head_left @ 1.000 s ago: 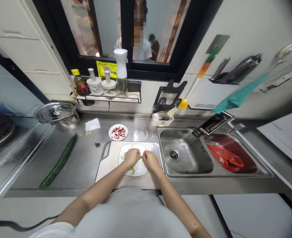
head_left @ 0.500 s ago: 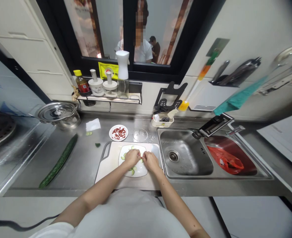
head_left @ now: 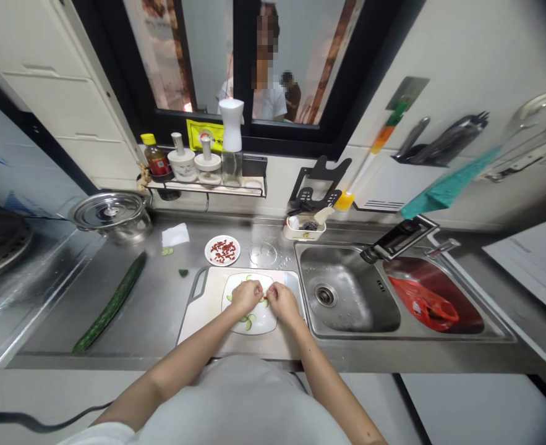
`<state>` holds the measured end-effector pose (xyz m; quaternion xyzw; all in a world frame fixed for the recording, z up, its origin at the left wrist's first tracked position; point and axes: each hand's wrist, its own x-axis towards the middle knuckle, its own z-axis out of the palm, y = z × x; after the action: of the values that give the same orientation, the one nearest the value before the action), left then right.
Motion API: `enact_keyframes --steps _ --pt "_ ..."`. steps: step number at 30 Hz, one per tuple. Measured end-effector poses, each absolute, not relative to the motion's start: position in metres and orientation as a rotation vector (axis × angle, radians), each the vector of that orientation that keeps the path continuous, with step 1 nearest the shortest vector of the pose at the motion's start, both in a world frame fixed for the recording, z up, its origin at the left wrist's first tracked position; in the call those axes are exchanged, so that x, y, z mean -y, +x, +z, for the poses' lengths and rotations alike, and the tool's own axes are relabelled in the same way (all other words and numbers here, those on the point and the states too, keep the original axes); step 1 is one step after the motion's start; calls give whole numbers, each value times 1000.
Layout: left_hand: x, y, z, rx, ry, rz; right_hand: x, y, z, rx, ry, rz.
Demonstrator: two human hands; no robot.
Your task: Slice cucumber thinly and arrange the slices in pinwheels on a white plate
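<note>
Over a white plate [head_left: 261,324] my left hand [head_left: 246,298] and my right hand [head_left: 282,301] face each other, close but apart. Both have thumb and fingers pinched; what the tips hold is too small to make out. A tiny red bit [head_left: 266,298] shows at my right fingertips, by a green-edged cucumber slice. More thin cucumber slices [head_left: 249,322] lie around the plate, some partly covered by my left hand. Under the plate is a pale cutting board [head_left: 198,324]. Behind it stands a small white dish [head_left: 208,255] of chopped red pieces [head_left: 223,250].
Left on the steel counter lie a long cucumber [head_left: 110,306], a cucumber end [head_left: 183,272] and a white tissue [head_left: 175,235]. A lidded pot [head_left: 115,216] stands behind. To the right is a double sink [head_left: 347,306] with a red plastic bag [head_left: 423,303]. A seasoning rack [head_left: 208,187] hangs behind.
My hands stay over the plate, with fingertips slightly farther apart. The view has shifted a little; the dish, board and cucumber have not moved.
</note>
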<state>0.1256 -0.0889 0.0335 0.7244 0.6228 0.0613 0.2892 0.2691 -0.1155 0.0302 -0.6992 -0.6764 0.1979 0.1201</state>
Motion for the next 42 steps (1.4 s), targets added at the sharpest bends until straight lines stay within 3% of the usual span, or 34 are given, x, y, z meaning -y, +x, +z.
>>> enact_keyframes --steps 9,16,33,38,42 --pt "38 71 37 -1885 1759 296 127 275 33 1823 -1939 619" --pt "-8 28 28 -2083 1655 164 133 276 36 1734 -1860 684" --pt "-32 35 19 -2117 1735 -8 140 278 44 1662 -1796 721" --pt "-32 36 25 -2096 1708 71 140 279 44 1646 -1793 739" --pt "-30 35 27 -1998 1453 420 140 280 44 1645 -1803 735"
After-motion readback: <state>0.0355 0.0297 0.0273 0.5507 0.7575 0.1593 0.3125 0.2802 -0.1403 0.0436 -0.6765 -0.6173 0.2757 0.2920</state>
